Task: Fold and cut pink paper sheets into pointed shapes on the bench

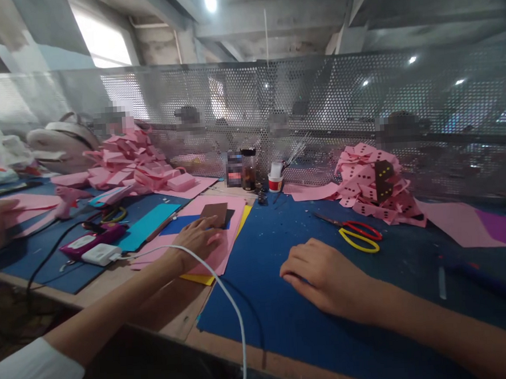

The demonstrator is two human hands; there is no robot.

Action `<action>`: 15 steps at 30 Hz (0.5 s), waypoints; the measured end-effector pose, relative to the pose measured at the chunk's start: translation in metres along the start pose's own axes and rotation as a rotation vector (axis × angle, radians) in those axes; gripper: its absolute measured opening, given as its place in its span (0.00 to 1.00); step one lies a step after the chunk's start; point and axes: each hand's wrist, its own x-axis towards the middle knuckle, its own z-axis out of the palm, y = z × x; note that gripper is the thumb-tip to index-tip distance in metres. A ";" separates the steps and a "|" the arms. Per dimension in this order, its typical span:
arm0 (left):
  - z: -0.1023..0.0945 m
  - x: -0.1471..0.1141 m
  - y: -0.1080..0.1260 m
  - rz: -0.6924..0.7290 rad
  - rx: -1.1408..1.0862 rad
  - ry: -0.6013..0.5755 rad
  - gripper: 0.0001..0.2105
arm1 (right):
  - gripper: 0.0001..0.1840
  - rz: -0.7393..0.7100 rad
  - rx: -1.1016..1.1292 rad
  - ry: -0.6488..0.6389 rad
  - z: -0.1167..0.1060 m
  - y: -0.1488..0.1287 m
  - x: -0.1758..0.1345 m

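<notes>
Partly beneath left hand (199, 238) lies brown card (214, 209).

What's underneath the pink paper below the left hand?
A yellow sheet peeks from under the pink paper at right and bottom. The rest is covered, so I can't tell.

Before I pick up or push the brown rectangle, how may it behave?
The brown rectangle looks thin, so it is probably light and may bend. It appears flat, so rolling seems unlikely. Lying over the pink sheet, it might slide if pushed.
</notes>
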 end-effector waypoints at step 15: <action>0.005 -0.010 -0.009 0.077 0.007 0.019 0.16 | 0.22 -0.113 0.002 -0.041 0.074 -0.001 0.123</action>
